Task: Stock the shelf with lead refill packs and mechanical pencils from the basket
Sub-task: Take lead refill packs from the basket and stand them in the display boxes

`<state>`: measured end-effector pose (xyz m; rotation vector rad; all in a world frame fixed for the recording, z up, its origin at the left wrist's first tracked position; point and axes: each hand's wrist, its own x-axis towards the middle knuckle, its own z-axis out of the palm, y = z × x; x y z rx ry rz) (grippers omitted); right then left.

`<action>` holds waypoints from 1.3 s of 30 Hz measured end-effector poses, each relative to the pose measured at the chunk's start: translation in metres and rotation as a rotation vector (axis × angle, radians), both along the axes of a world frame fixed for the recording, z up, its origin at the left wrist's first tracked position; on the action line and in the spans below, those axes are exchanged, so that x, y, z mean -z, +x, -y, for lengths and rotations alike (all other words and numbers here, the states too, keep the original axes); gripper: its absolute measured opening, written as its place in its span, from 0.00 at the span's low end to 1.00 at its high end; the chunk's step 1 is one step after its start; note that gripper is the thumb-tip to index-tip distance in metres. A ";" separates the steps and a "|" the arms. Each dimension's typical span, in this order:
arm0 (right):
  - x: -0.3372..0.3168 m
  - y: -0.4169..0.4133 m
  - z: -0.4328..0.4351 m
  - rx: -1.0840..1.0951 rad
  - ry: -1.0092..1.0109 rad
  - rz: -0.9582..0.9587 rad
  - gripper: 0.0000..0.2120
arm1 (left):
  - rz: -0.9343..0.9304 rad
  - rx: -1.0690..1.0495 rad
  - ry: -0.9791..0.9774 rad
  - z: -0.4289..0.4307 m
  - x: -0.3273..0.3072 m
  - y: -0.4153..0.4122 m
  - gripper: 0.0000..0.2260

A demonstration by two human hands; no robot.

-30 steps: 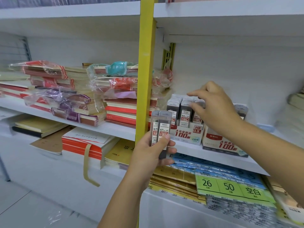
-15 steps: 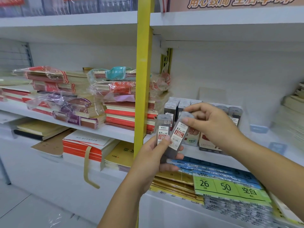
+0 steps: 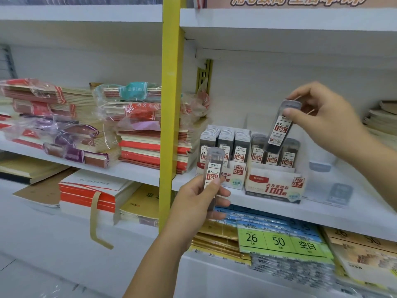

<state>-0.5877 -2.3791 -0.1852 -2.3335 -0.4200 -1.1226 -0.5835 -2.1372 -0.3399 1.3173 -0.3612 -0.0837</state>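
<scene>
My right hand (image 3: 324, 117) pinches a 0.7 lead refill pack (image 3: 281, 127) by its top, tilted, just above the HB 0.7 display box (image 3: 277, 186) on the white shelf (image 3: 354, 214). Several packs stand upright in that box. To its left stands the HB 0.5 display box (image 3: 232, 173), full of packs. My left hand (image 3: 199, 203) grips another 0.7 lead refill pack (image 3: 212, 171) upright, in front of the 0.5 box. No basket or mechanical pencils show.
A yellow upright post (image 3: 169, 104) divides the shelving. Left of it lie stacks of wrapped notebooks (image 3: 64, 125). Stickers and label sheets (image 3: 279, 241) fill the shelf below. Two small clear packs (image 3: 339, 193) lie right of the 0.7 box.
My right hand took one pack from my left hand and carried it up and right, over the 0.7 box. My left hand now holds one pack instead of two.
</scene>
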 end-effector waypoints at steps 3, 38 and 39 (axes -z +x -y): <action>0.007 0.006 0.021 0.120 -0.111 -0.064 0.11 | 0.005 0.028 0.014 0.012 0.002 0.000 0.06; 0.026 -0.033 0.023 -0.149 0.267 -0.001 0.14 | 0.681 -0.492 0.585 0.061 -0.001 -0.003 0.18; 0.019 -0.032 0.031 -0.086 0.184 0.035 0.14 | 0.790 -0.527 0.669 0.063 0.000 0.000 0.21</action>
